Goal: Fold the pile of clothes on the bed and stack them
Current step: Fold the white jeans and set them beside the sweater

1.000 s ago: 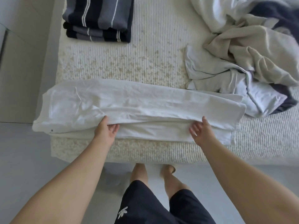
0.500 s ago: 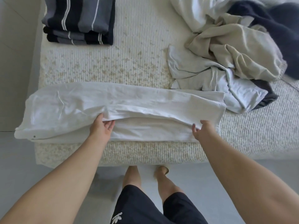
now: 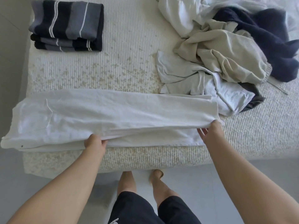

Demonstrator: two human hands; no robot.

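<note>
A long white garment [image 3: 113,113] lies folded lengthwise along the near edge of the bed [image 3: 129,65]. My left hand [image 3: 95,144] grips the near edge of its upper layer around the middle, with the cloth between fingers and thumb. My right hand [image 3: 210,133] holds the same layer at its right-hand corner, fingers tucked under the cloth. A folded stack of navy and grey striped clothes [image 3: 66,26] sits at the far left. An unfolded pile of white, beige and dark blue clothes [image 3: 226,50] lies at the far right.
The bed's near edge [image 3: 145,160] runs across the view, with grey floor [image 3: 19,183] below it and to the left. My bare legs and black shorts [image 3: 142,207] stand close against the bed. The garment's left end [image 3: 9,139] overhangs the bed corner.
My right hand has slid rightwards along the upper layer to its right corner. My left hand has closed on the near edge at the middle. The garment lies flatter.
</note>
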